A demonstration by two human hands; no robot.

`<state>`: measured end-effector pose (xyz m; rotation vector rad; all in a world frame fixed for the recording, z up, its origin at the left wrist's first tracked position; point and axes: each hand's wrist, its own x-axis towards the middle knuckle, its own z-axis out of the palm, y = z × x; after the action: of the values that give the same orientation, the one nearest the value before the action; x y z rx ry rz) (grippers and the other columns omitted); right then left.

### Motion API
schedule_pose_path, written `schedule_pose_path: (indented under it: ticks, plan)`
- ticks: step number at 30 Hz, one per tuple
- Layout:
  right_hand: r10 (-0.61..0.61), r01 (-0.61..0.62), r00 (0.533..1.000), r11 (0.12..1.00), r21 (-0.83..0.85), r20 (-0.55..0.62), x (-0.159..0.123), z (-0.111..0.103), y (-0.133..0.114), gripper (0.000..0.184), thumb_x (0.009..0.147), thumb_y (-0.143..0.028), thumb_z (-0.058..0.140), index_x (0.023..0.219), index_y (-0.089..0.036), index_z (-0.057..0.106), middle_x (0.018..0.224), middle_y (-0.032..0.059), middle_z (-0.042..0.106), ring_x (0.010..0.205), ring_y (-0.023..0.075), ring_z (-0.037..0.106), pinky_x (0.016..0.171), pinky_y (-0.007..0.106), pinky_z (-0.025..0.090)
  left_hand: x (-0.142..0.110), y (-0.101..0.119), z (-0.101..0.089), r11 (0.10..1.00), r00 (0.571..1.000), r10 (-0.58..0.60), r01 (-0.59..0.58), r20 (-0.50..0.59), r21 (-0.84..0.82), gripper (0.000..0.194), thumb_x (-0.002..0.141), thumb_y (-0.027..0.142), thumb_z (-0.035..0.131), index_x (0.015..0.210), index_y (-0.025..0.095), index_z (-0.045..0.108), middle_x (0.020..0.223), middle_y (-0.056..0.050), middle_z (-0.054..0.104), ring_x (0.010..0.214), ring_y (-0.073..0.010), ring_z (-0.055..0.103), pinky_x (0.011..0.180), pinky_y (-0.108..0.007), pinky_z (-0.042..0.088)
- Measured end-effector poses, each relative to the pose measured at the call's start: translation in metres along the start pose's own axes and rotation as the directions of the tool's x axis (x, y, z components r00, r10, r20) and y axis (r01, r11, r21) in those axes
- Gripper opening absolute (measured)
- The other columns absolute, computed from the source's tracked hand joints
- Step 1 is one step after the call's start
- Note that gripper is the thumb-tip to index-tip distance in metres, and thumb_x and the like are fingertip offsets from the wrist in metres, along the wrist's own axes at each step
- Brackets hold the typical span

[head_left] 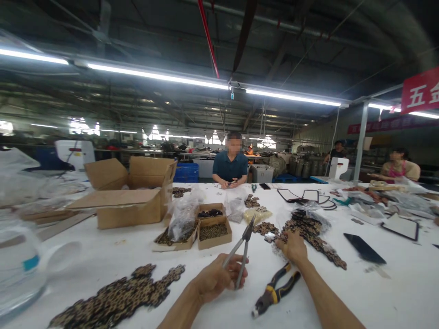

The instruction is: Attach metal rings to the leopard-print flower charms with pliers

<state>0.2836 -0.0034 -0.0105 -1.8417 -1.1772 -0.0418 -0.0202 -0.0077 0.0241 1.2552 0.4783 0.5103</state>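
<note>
My left hand is closed round the grey handles of a pair of pliers, whose dark jaws point up and away. My right hand reaches onto a heap of leopard-print pieces, its fingers bent down among them. Its fingertips are partly hidden, so what they pinch is unclear. Between my forearms lies a second pair of pliers with black and yellow handles. A spread of joined-looking leopard-print pieces lies at the front left.
Small open boxes of brass-coloured parts and dark parts stand mid-table. Beside them is a clear plastic bag. A large carton and a plastic jug are leftward. A black phone-like slab lies right. Across sits a person.
</note>
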Motion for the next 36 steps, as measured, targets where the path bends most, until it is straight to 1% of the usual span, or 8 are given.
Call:
schedule_pose_path:
  ticks: [3, 8, 11, 14, 18, 24, 30, 36]
  plan:
    - [0.05, -0.051, 0.997, 0.999, 0.014, 0.05, 0.003, 0.012, 0.008, 0.024, 0.062, -0.033, 0.077, 0.077, -0.018, 0.067, 0.086, 0.0134, 0.068, 0.084, 0.0273, 0.063, 0.07, 0.033, 0.042, -0.001, -0.001, -0.005, 1.0, 0.996, 0.01, -0.009, 0.084, -0.023, 0.071, 0.042, 0.002, 0.052, 0.111, 0.012, 0.064, 0.095, -0.011, 0.067, 0.084, -0.0233, 0.062, 0.08, -0.039, 0.044]
    - [0.118, -0.123, 0.99, 0.99, 0.072, 0.078, 0.015, 0.017, 0.022, 0.026, 0.054, -0.033, 0.08, 0.072, -0.019, 0.068, 0.083, 0.0119, 0.069, 0.086, 0.0294, 0.064, 0.07, 0.033, 0.043, 0.001, -0.004, -0.008, 1.0, 0.993, 0.015, -0.012, 0.118, -0.023, 0.07, 0.043, 0.006, 0.054, 0.112, 0.013, 0.065, 0.096, -0.012, 0.066, 0.086, -0.0239, 0.06, 0.081, -0.04, 0.043]
    - [0.111, -0.123, 0.991, 0.977, 0.175, 0.077, 0.019, 0.014, 0.027, 0.021, 0.06, -0.038, 0.075, 0.065, -0.02, 0.067, 0.071, 0.0088, 0.066, 0.078, 0.0271, 0.063, 0.065, 0.032, 0.042, 0.0, -0.003, -0.008, 1.0, 0.994, 0.005, -0.004, 0.109, -0.004, 0.07, 0.045, 0.008, 0.057, 0.114, 0.015, 0.065, 0.097, -0.011, 0.066, 0.085, -0.0236, 0.059, 0.079, -0.038, 0.042]
    - [0.071, -0.091, 0.995, 0.944, 0.317, 0.073, 0.022, 0.009, 0.024, 0.032, 0.068, -0.049, 0.068, 0.062, -0.018, 0.066, 0.059, 0.0061, 0.06, 0.065, 0.0236, 0.059, 0.058, 0.032, 0.041, -0.001, -0.002, -0.007, 1.0, 0.996, 0.004, -0.004, 0.094, 0.001, 0.069, 0.045, 0.009, 0.057, 0.114, 0.015, 0.065, 0.096, -0.011, 0.066, 0.085, -0.0233, 0.059, 0.077, -0.037, 0.042]
    - [-0.008, -0.044, 0.995, 0.848, 0.528, 0.096, 0.023, -0.006, 0.007, 0.053, 0.079, -0.066, 0.055, 0.081, -0.016, 0.069, 0.056, 0.0015, 0.058, 0.05, 0.0166, 0.052, 0.049, 0.028, 0.039, 0.0, -0.002, -0.005, 1.0, 0.995, 0.011, -0.01, 0.102, -0.008, 0.07, 0.042, 0.005, 0.052, 0.11, 0.013, 0.066, 0.095, -0.012, 0.067, 0.083, -0.0235, 0.06, 0.077, -0.037, 0.042]
    - [-0.175, -0.038, 0.974, 0.499, 0.866, 0.144, 0.016, -0.03, -0.025, 0.045, 0.077, -0.054, 0.071, 0.094, -0.013, 0.071, 0.054, -0.0017, 0.057, 0.044, 0.0107, 0.047, 0.045, 0.024, 0.037, 0.004, -0.001, -0.001, 1.0, 0.996, 0.015, -0.016, 0.085, 0.013, 0.071, 0.04, 0.002, 0.05, 0.109, 0.013, 0.066, 0.094, -0.011, 0.068, 0.085, -0.0239, 0.061, 0.078, -0.037, 0.042]
    - [-0.188, -0.058, 0.968, 0.473, 0.879, 0.165, 0.012, -0.041, -0.034, 0.043, 0.071, -0.043, 0.079, 0.099, -0.013, 0.071, 0.054, -0.0003, 0.06, 0.047, 0.0127, 0.052, 0.046, 0.025, 0.039, 0.005, 0.001, 0.003, 0.998, 0.997, 0.014, -0.018, 0.08, 0.053, 0.068, 0.042, 0.002, 0.051, 0.107, 0.013, 0.066, 0.093, -0.01, 0.068, 0.086, -0.0235, 0.06, 0.078, -0.037, 0.042]
    - [-0.244, -0.065, 0.955, 0.386, 0.92, 0.169, 0.006, -0.053, -0.045, 0.049, 0.071, -0.035, 0.078, 0.115, -0.018, 0.066, 0.085, 0.0039, 0.065, 0.05, 0.012, 0.058, 0.047, 0.026, 0.046, 0.007, 0.0, 0.003, 0.997, 0.998, 0.005, -0.01, 0.06, 0.072, 0.068, 0.042, 0.002, 0.051, 0.108, 0.013, 0.065, 0.093, -0.01, 0.067, 0.086, -0.0237, 0.061, 0.079, -0.038, 0.043]
